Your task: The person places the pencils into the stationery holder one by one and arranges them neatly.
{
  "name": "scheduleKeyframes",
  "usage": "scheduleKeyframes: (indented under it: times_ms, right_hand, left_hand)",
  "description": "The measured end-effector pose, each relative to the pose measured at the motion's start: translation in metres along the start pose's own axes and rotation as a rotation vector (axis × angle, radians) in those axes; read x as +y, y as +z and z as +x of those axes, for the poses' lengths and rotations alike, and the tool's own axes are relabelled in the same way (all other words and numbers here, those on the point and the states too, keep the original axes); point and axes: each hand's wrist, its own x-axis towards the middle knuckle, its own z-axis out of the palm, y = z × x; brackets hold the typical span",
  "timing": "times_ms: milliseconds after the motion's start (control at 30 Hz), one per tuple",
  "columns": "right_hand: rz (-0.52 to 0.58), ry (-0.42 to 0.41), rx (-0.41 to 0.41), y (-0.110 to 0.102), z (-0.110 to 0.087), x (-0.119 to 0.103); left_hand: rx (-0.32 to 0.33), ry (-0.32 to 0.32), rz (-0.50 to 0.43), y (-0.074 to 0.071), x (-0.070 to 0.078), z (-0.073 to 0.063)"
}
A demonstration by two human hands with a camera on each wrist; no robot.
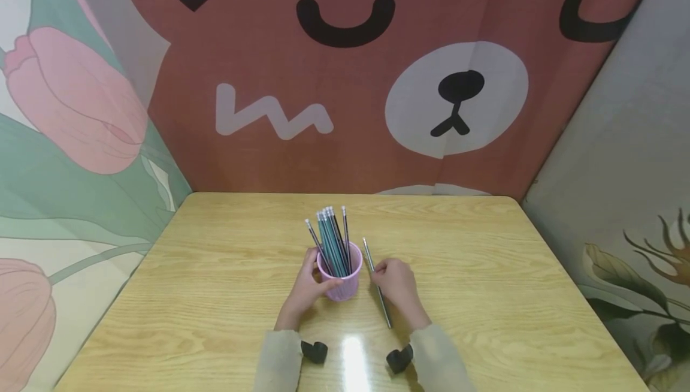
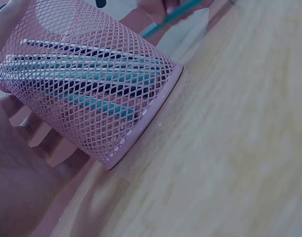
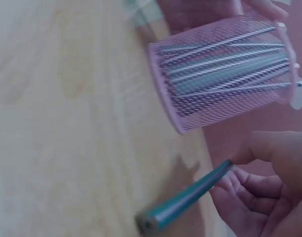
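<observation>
A pink mesh pencil cup (image 1: 345, 291) stands upright on the table, holding several teal and dark striped pencils (image 1: 330, 237) with pale eraser ends up. My left hand (image 1: 308, 289) grips the cup from its left side, thumb along the near rim and fingers behind. Just right of the cup, my right hand (image 1: 398, 281) pinches one teal and silver pencil (image 1: 383, 307) near its middle between thumb and forefinger. That pencil slants with its eraser end up and away. Its flat, unsharpened end (image 3: 150, 223) faces the camera in the right wrist view.
The wooden table (image 1: 215, 248) reaches back to a wall hanging (image 1: 269, 164) with a bear's face. A flowered hanging (image 1: 81, 200) borders the left side, and a grey one (image 1: 593, 170) the right. Black straps with camera mounts (image 1: 400, 359) sit at both sleeves.
</observation>
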Motion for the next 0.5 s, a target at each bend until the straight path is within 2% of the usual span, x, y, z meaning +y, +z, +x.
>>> scheduleKeyframes:
  times_ms: [233,500]
  right_hand:
    - [0.166,-0.005,0.097,-0.014,0.002,-0.004]
    - [0.276,-0.053,0.197,-0.031,0.002,-0.012]
  left_hand:
    - [-0.005,0.005,0.019,0.000,-0.002,0.001]
    - [-0.003,-0.012,-0.002,0.000,0.001,0.000]
